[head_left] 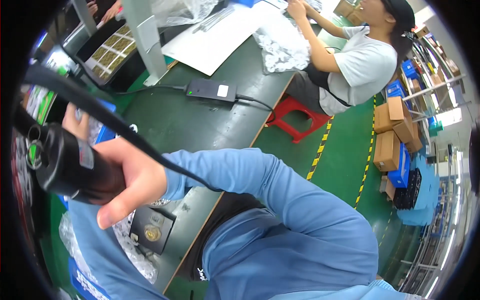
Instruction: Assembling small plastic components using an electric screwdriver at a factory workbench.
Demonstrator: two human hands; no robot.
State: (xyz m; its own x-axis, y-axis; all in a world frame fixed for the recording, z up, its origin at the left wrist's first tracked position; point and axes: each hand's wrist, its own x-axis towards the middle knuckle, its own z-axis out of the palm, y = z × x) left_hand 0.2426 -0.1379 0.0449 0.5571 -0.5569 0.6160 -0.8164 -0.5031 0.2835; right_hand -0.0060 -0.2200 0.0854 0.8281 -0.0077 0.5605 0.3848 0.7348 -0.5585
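My right hand [137,172] is closed around a black electric screwdriver [65,162], a thick cylinder with a wire hanging loop at its near end. The tool's tip is hidden. Behind the screwdriver, a few fingers of my left hand [76,124] show beside a blue bin [106,131]; what they do or hold is hidden. My left sleeve [102,245] reaches up from the lower edge. A dark square plate with a round brass-coloured part [152,233] lies on the green bench [167,117] below my right hand, beside clear plastic bags [135,252].
A thick black cable [107,112] crosses close in front. On the bench are a black power adapter [211,90], white sheet [220,47] and bag of white parts [285,47]. A co-worker [367,65] sits on a red stool [300,120]. Cardboard boxes [387,150] stand right.
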